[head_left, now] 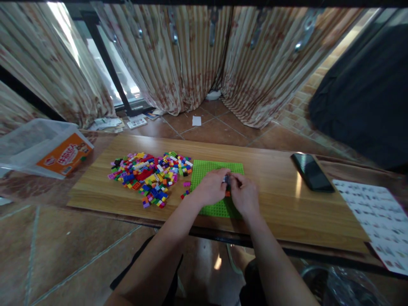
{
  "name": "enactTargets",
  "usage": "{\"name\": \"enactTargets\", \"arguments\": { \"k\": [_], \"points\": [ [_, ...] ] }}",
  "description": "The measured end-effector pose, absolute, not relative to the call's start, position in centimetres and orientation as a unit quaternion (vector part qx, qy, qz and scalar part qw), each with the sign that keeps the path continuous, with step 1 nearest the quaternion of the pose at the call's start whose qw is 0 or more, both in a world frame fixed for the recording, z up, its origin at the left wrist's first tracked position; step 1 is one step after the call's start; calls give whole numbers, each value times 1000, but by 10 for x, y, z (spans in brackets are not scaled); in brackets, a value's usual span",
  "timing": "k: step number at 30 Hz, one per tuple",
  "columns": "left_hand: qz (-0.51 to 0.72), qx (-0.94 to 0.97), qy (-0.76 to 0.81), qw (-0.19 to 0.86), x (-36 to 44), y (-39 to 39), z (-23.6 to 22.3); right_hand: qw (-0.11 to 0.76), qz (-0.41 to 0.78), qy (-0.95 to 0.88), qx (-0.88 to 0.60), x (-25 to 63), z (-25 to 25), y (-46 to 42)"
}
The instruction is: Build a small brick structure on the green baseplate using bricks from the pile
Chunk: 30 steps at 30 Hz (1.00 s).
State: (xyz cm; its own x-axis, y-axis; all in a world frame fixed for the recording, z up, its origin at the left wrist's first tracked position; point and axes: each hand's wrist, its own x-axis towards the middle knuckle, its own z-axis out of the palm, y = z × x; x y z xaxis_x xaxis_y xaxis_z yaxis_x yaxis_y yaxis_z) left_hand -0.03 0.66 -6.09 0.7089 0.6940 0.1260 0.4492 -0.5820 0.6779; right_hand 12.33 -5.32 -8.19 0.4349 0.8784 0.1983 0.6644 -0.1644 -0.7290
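Note:
My left hand [212, 186] and my right hand [245, 193] meet above the green studded baseplate [200, 168]. Between their fingertips is a small piece of dark and bluish-grey building bricks [227, 179], which both hands pinch. Its shape is mostly hidden by the fingers. Just below it, an orange brick [227, 194] shows in the gap between the hands; whether it joins the held piece I cannot tell. Left of the baseplate lies a large loose pile of coloured building bricks [153, 170]. A few single bricks [186, 184] lie close to the plate's left edge.
A black phone [312, 172] lies on the right of the wooden board [270, 170]. Beyond it, a printed sheet [376, 216] overhangs the front edge. A clear plastic box [41, 146] with an orange label stands at the far left. Striped curtains [178, 59] hang behind.

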Motion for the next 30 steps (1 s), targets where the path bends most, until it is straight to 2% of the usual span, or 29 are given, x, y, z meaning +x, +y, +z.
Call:
{"name": "enactTargets", "arguments": {
  "k": [7,11,18,30],
  "points": [
    [251,817,437,282,-16,23,-52,442,142,-445,-766,138,-82,-52],
    [186,785,531,259,-29,31,-51,434,150,-440,-772,143,-82,-53],
    [112,819,487,282,-21,19,-55,375,128,-489,-777,133,-83,-54],
    [170,811,448,335,-13,17,-55,373,94,-467,-796,139,-86,-54]
  ]
}}
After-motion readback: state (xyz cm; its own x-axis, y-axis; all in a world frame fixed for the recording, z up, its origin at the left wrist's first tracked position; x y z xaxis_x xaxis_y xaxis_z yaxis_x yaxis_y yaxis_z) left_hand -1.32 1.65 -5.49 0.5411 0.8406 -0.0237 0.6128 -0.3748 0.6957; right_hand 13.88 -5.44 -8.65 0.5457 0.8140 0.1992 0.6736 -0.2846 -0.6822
